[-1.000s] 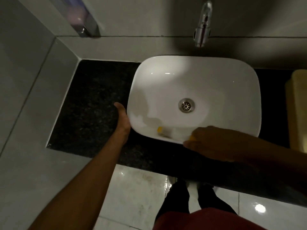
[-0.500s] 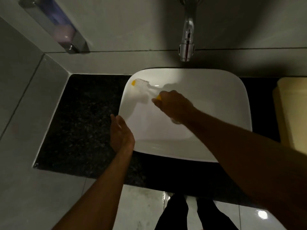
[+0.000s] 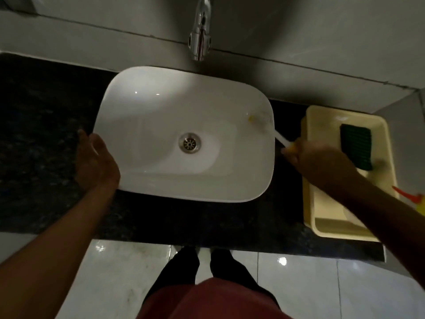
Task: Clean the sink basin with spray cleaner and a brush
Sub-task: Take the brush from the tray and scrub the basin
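Note:
A white countertop sink basin (image 3: 147, 111) with a metal drain (image 3: 189, 142) sits on a black stone counter. My right hand (image 3: 319, 161) is closed around the handle of a white brush with yellow accents (image 3: 264, 122), whose head lies against the basin's right inner wall near the rim. My left hand (image 3: 95, 161) rests flat on the basin's left outer edge, fingers spread, holding nothing. The orange trigger of a spray bottle (image 3: 411, 198) pokes in at the far right edge.
A chrome faucet (image 3: 201, 35) hangs over the basin's back. A cream plastic tub (image 3: 331, 229) stands to the right on the counter with a green scouring pad (image 3: 356, 146) inside. Grey tiled wall behind, glossy floor tiles and my legs below.
My right hand swept the brush from the basin's front edge to the back left wall, then across to the right wall. The view shifted right, and my left hand stayed at the left rim.

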### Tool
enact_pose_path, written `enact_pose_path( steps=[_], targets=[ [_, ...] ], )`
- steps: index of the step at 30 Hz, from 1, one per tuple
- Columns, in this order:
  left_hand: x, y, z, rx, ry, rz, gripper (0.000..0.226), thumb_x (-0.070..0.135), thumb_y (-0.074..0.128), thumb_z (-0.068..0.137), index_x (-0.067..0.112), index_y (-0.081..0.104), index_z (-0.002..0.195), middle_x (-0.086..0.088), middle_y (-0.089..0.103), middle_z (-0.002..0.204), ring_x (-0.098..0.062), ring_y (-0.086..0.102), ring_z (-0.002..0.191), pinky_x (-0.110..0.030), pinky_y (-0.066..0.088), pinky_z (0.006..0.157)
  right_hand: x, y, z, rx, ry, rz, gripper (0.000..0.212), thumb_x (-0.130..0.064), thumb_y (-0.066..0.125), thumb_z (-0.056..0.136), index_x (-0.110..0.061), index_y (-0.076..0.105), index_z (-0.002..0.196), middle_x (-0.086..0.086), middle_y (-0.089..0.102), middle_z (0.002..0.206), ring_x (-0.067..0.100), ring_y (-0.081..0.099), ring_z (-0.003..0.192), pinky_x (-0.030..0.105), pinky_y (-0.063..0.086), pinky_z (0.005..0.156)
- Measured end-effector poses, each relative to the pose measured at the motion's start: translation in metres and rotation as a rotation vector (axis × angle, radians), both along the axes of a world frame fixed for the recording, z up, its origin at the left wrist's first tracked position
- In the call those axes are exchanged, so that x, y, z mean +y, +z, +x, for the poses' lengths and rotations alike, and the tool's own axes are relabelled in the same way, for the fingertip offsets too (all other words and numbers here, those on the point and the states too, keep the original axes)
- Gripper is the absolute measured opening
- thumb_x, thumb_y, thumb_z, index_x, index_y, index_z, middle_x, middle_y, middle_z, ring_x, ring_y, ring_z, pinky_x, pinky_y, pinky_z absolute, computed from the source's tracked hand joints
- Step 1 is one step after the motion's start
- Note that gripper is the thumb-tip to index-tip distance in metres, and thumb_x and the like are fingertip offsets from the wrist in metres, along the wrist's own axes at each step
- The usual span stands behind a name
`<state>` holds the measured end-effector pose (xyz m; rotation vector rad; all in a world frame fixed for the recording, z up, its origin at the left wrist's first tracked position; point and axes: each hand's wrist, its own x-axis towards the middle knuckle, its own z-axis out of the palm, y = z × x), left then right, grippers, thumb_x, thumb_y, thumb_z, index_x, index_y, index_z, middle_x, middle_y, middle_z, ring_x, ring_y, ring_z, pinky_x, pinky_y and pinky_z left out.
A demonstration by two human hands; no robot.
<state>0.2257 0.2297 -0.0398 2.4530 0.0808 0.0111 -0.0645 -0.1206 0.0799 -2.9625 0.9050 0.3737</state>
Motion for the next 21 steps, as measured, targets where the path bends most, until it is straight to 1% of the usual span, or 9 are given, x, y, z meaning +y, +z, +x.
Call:
enact_pose_path(
  steps=[2,5,6,8,10,13,17,20,21],
  targets=[
    [0.0,0.002,-0.002,0.012,0.006,-0.036,0.077,0.058,0.014,0.095,0.018,0.029,0.16,-0.014,0.037,0.162,-0.033,0.037,0.147,-0.038,0.023,0.122,0.018,0.008,-0.01,0.148,-0.081,0.193,0.04,-0.056,0.042,0.096,-0.02,0.059,0.088,0.001,0.059,0.067,0.019,0.059,0.054,0.037,0.055,0.054],
    [-0.001,0.006,-0.004,0.008,0.023,-0.017,0.079,0.057,0.012,0.094,0.015,0.029,0.159,-0.017,0.038,0.161,-0.035,0.038,0.146,-0.04,0.023,0.121,0.047,0.009,-0.009,0.378,-0.202,0.625,0.036,-0.057,0.051,0.094,-0.024,0.063,0.085,-0.005,0.064,0.072,0.008,0.061,0.058,0.024,0.046,0.055],
    [-0.002,0.007,-0.004,0.0,0.031,-0.006,0.077,0.054,0.012,0.096,0.013,0.03,0.159,-0.018,0.04,0.16,-0.035,0.039,0.145,-0.039,0.024,0.121,0.054,0.007,-0.007,0.397,-0.237,0.728,0.035,-0.059,0.052,0.092,-0.026,0.063,0.088,-0.006,0.066,0.079,0.008,0.063,0.063,0.024,0.049,0.06],
    [-0.003,0.009,-0.005,-0.011,0.044,-0.006,0.071,0.05,0.017,0.1,0.011,0.032,0.158,-0.019,0.041,0.159,-0.035,0.04,0.145,-0.037,0.024,0.121,0.065,-0.001,0.007,0.393,-0.283,0.817,0.041,-0.068,0.051,0.086,-0.028,0.062,0.09,0.002,0.067,0.084,0.017,0.067,0.065,0.035,0.059,0.067],
    [-0.001,0.009,-0.006,0.009,0.045,-0.028,0.065,0.047,0.02,0.105,0.011,0.032,0.158,-0.018,0.04,0.16,-0.033,0.038,0.146,-0.034,0.021,0.122,0.073,-0.012,0.033,0.36,-0.343,0.896,0.049,-0.072,0.052,0.082,-0.023,0.06,0.084,0.007,0.059,0.063,0.02,0.058,0.043,0.034,0.055,0.048],
    [0.001,0.007,-0.002,0.051,-0.01,0.009,0.059,0.041,0.02,0.109,0.012,0.03,0.158,-0.016,0.036,0.162,-0.031,0.035,0.148,-0.032,0.019,0.121,0.07,-0.024,0.078,0.185,-0.37,0.851,0.056,-0.066,0.053,0.088,-0.012,0.054,0.076,0.009,0.05,0.051,0.02,0.046,0.026,0.026,0.044,0.035],
    [0.002,0.004,-0.001,0.067,0.002,0.021,0.058,0.043,0.02,0.11,0.016,0.024,0.161,-0.012,0.032,0.164,-0.028,0.033,0.149,-0.03,0.015,0.121,0.041,-0.029,0.1,0.028,-0.42,0.592,0.043,-0.062,0.047,0.094,-0.021,0.052,0.083,0.014,0.062,0.084,0.025,0.062,0.056,0.026,0.047,0.044],
    [0.002,0.006,-0.005,0.057,0.006,-0.04,0.06,0.046,0.019,0.109,0.016,0.024,0.161,-0.012,0.033,0.164,-0.027,0.033,0.149,-0.03,0.016,0.121,0.052,-0.037,0.094,0.101,-0.378,0.618,0.044,-0.063,0.048,0.093,-0.02,0.053,0.087,0.01,0.059,0.083,0.027,0.063,0.058,0.021,0.043,0.035],
    [0.001,0.007,-0.005,0.06,0.013,-0.049,0.061,0.046,0.019,0.109,0.016,0.024,0.161,-0.012,0.034,0.164,-0.028,0.033,0.149,-0.031,0.017,0.121,0.057,-0.04,0.087,0.146,-0.322,0.62,0.044,-0.063,0.048,0.093,-0.02,0.054,0.088,0.009,0.06,0.086,0.026,0.062,0.062,0.021,0.045,0.039]
  ],
)
